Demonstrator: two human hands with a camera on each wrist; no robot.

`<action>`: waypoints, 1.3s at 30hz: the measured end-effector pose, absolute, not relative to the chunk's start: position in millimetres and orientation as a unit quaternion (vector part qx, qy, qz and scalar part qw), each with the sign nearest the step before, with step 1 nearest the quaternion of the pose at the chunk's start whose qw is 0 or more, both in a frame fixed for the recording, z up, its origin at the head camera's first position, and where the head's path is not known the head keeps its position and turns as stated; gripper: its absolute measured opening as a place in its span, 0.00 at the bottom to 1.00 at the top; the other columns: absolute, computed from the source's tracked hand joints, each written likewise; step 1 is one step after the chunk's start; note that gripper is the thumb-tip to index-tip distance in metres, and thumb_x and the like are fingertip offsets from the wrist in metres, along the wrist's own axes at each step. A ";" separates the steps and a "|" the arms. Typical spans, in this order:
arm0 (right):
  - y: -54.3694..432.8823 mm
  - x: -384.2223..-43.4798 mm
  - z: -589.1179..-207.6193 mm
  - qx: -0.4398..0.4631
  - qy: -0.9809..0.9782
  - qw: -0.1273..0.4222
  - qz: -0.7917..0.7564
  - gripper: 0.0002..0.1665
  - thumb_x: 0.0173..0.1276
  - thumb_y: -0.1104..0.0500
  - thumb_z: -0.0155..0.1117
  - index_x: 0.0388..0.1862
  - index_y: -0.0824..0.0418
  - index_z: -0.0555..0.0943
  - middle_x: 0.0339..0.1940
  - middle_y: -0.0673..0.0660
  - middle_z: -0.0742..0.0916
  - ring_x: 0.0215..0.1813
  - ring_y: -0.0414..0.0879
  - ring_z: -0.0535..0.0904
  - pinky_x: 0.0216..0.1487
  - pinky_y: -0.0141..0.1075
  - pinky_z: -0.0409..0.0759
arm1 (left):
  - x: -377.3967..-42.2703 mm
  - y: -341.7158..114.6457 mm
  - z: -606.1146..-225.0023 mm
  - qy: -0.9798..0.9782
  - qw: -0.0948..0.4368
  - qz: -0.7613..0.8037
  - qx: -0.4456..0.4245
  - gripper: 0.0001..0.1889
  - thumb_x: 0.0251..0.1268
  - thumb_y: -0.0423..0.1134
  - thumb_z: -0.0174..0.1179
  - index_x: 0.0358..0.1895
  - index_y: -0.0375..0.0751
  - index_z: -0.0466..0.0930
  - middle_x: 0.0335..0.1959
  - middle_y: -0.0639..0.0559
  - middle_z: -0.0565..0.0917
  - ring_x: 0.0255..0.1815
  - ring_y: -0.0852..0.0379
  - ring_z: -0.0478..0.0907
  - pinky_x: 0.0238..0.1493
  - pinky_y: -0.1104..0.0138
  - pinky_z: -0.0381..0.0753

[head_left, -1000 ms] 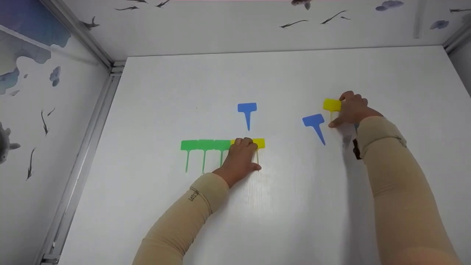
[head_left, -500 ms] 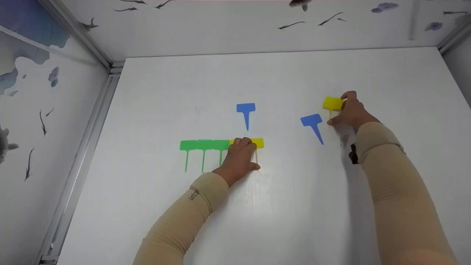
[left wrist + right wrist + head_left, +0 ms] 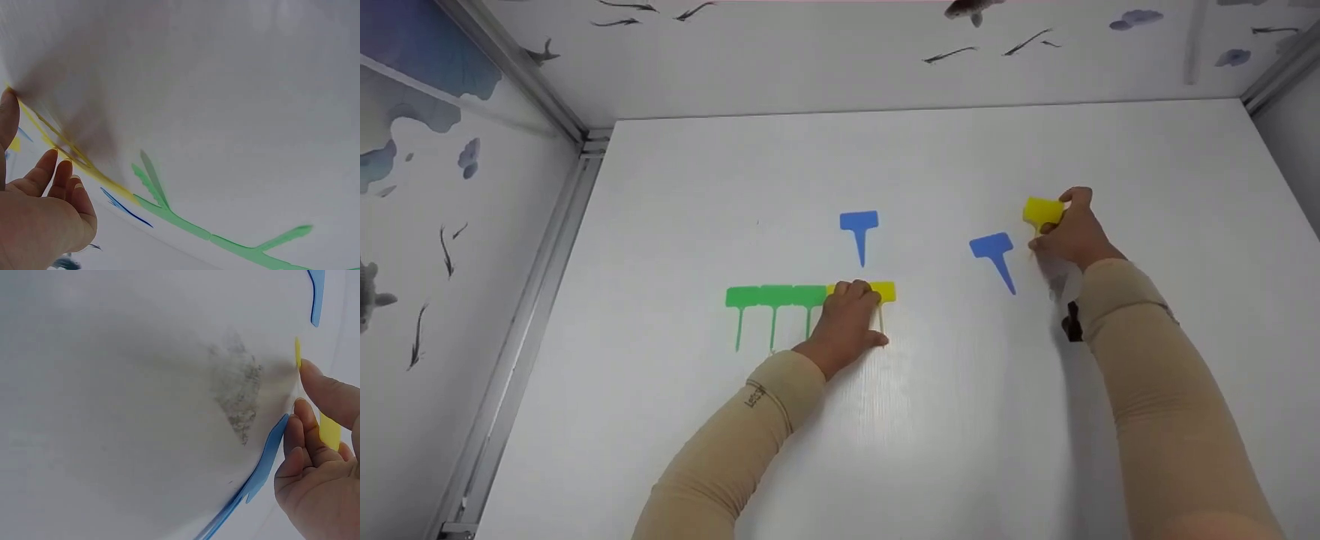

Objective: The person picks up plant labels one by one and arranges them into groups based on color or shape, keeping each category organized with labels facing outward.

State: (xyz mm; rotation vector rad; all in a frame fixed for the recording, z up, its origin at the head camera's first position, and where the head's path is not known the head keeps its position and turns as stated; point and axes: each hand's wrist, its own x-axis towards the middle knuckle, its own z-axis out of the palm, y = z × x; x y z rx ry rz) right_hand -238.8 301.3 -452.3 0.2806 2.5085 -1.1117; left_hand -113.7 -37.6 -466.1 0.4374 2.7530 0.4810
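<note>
Head view, left hand: left hand (image 3: 844,328) rests loosely, unclenched, on flat yellow T-shaped plastic tags (image 3: 888,292), just right of flat green T-shaped plastic tags (image 3: 776,295).
Head view, right hand: right hand (image 3: 1080,231) grips a separate yellow tag (image 3: 1041,211) by its right side.
Left wrist view, fingertips: touching the row's yellow tags.
Right wrist view, fingers: beside a flat blue plastic tag (image 3: 264,464).

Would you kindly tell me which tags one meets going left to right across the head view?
Three green tags → left blue tag → tilted blue tag → farthest-right yellow tag. The row's yellow tags are left out, as their span overlaps the left blue tag's.
</note>
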 end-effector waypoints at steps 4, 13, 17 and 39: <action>300.7 -236.3 -452.5 0.097 0.895 0.179 -0.398 0.50 0.65 0.64 0.64 0.69 0.61 0.38 0.60 0.73 0.67 0.60 0.64 0.62 0.69 0.55 0.58 | -113.4 -37.8 -466.4 0.961 0.152 0.168 0.157 0.32 0.59 0.50 0.67 0.63 0.39 0.71 0.61 0.48 0.69 0.61 0.51 0.61 0.65 0.61 0.64; 298.7 -233.1 -451.4 0.107 0.892 0.173 -0.404 0.51 0.65 0.64 0.62 0.71 0.60 0.36 0.61 0.73 0.66 0.61 0.63 0.61 0.68 0.53 0.60 | -112.4 -38.1 -465.8 0.961 0.143 0.171 0.161 0.32 0.58 0.50 0.67 0.63 0.38 0.71 0.61 0.47 0.70 0.60 0.50 0.62 0.64 0.61 0.65; 299.1 -230.8 -451.2 0.106 0.891 0.171 -0.408 0.51 0.65 0.64 0.61 0.71 0.60 0.35 0.58 0.72 0.66 0.58 0.61 0.62 0.63 0.51 0.62 | -112.8 -38.3 -466.2 0.961 0.144 0.172 0.162 0.32 0.58 0.50 0.67 0.63 0.39 0.71 0.61 0.48 0.70 0.60 0.50 0.61 0.64 0.61 0.65; 305.0 -216.4 -447.3 0.125 0.884 0.148 -0.426 0.48 0.64 0.64 0.59 0.73 0.58 0.39 0.34 0.56 0.68 0.35 0.48 0.65 0.37 0.33 0.69 | -112.9 -38.0 -468.0 0.962 0.144 0.166 0.159 0.32 0.59 0.50 0.67 0.64 0.38 0.70 0.62 0.47 0.69 0.61 0.50 0.61 0.64 0.61 0.64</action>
